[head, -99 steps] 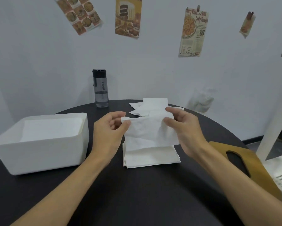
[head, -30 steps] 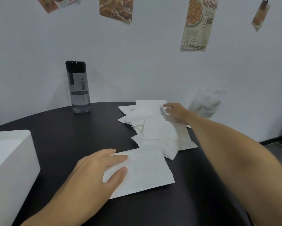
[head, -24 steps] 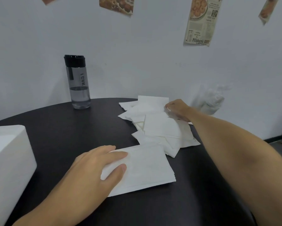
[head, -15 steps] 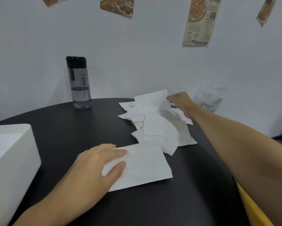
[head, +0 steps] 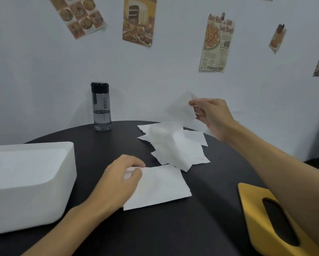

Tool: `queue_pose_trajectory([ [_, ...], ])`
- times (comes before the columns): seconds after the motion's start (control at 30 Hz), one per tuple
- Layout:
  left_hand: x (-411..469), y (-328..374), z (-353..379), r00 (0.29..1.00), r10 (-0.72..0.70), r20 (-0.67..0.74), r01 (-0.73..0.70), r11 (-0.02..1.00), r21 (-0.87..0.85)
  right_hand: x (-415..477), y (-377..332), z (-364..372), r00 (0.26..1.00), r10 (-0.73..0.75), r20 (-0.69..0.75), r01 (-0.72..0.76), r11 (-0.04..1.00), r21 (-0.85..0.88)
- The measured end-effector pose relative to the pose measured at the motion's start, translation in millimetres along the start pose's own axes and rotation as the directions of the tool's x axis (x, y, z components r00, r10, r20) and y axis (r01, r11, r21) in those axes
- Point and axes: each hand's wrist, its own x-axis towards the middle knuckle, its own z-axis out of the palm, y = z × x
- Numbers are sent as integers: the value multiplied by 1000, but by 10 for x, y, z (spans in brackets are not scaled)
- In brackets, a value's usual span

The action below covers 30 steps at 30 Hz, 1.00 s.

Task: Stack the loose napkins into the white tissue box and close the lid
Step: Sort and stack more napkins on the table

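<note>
With our right hand point(head: 212, 117) pinching 1 napkin point(head: 181, 108) by its corner above the far pile point(head: 175, 145), and our left hand point(head: 121, 180) gripping the near stack point(head: 160, 185) right of the open white box point(head: 25, 204), we should lay it square, edges matched.

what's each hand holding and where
Right hand pinches one napkin by its right edge, up above the pile. Left hand sits on the left corner of the stack; grip or mere press cannot be told.

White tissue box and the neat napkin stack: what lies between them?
Head view: only the left hand, pinching the edge of the napkin stack, over bare table.
</note>
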Motion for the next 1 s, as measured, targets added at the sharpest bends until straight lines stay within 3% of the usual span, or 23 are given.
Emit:
queue_pose_trajectory([
  [0.1,-12,238,-92,991,-55,-123,34,984,-173,-348,-214,86,999,-16,36,12,994,108],
  [0.17,-3,337,-146,970,-179,-162,113,930,-351,-577,-321,150,998,-21,63,8,979,202],
  [0.23,-5,382,-203,942,-328,-75,221,772,-596,-797,-385,223,994,-36,102,3,952,306],
  [0.3,-30,378,-263,926,-370,77,293,572,-766,-1017,-394,294,988,-47,150,-16,918,396],
  [0.37,-87,406,-336,936,-321,141,298,517,-802,-1192,-353,351,982,-40,187,-48,895,443],
  [0.57,-158,408,-473,951,-264,-162,91,737,-670,-1346,-81,387,991,11,133,-62,919,389],
  [0.67,-206,444,-481,959,-127,-255,-13,875,-484,-1301,75,385,999,-46,-30,47,998,30],
  [0.77,-219,477,-479,969,-38,-242,-75,894,-443,-1284,159,382,1000,-13,19,15,995,-103],
  [0.9,-215,467,-459,980,-12,-197,-82,885,-459,-1304,232,381,972,178,156,-176,984,-25],
  [1.0,-204,427,-431,985,-39,-168,-45,883,-468,-1308,272,384,972,162,168,-162,987,-14],
])
